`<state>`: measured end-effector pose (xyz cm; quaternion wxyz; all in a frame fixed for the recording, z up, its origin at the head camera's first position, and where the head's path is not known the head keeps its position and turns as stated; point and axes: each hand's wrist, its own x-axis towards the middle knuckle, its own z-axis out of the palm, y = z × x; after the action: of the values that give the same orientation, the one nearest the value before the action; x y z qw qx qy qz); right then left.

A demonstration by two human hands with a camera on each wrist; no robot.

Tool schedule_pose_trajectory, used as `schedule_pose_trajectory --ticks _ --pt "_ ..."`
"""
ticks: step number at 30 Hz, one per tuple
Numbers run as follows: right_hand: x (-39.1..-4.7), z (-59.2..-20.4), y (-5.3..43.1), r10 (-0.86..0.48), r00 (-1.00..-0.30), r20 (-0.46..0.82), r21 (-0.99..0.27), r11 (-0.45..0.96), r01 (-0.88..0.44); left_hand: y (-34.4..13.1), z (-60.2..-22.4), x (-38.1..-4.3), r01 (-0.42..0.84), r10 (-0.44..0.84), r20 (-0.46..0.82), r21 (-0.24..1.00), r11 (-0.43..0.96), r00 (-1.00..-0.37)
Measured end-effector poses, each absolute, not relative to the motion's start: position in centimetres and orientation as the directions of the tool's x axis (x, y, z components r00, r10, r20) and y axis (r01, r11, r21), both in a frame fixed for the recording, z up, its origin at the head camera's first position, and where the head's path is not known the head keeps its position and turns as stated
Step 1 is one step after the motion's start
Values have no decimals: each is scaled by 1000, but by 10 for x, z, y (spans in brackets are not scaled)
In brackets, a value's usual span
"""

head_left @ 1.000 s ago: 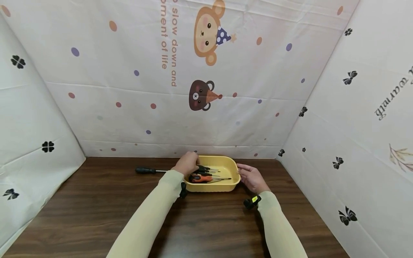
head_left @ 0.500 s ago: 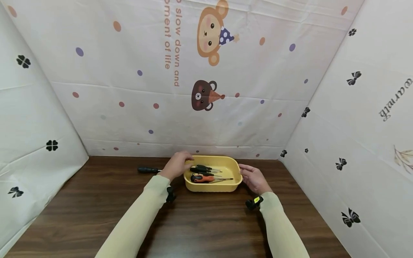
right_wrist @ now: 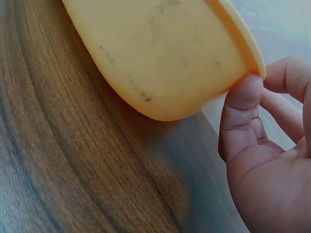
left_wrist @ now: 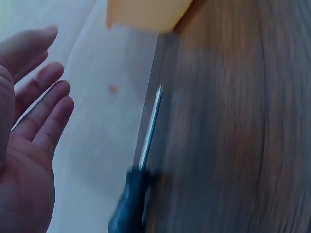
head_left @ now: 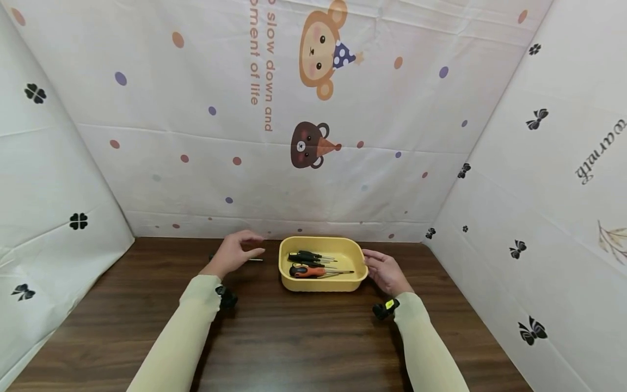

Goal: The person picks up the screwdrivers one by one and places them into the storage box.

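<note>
My left hand hovers over a loose screwdriver, fingers apart and grasping nothing. In the left wrist view that screwdriver lies on the table, with a dark handle and a bare metal shaft; in the head view the hand covers most of it. To its right stands a yellow plastic tray. Inside lie an orange-and-black screwdriver and several dark-handled screwdrivers, shafts pointing right. My right hand pinches the tray's right rim between thumb and fingers, as the right wrist view shows.
The brown wood-grain table ends at a white printed cloth wall just behind the tray. More white cloth closes in the left side and the right side.
My left hand has drawn out of the tray and moved left, fingers opening, to above the loose screwdriver. The right hand has kept its place at the rim.
</note>
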<state>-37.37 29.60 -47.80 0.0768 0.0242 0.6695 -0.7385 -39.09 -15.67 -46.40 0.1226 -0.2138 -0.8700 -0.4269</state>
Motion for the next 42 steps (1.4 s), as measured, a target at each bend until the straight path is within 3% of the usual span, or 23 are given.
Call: schedule_pose_trajectory --ticks 14,21,42 --pt "-374 -478 296 -79 -988 -133 -986 -94 140 -234 -480 -390 339 231 251 764 549 -940" --pt "-374 -477 295 -64 -988 -140 -985 -92 145 -258 -488 -392 313 242 206 740 595 -948" --pt "-374 -477 296 -83 -986 -144 -984 -94 152 -259 -494 -407 290 276 130 668 686 -952"
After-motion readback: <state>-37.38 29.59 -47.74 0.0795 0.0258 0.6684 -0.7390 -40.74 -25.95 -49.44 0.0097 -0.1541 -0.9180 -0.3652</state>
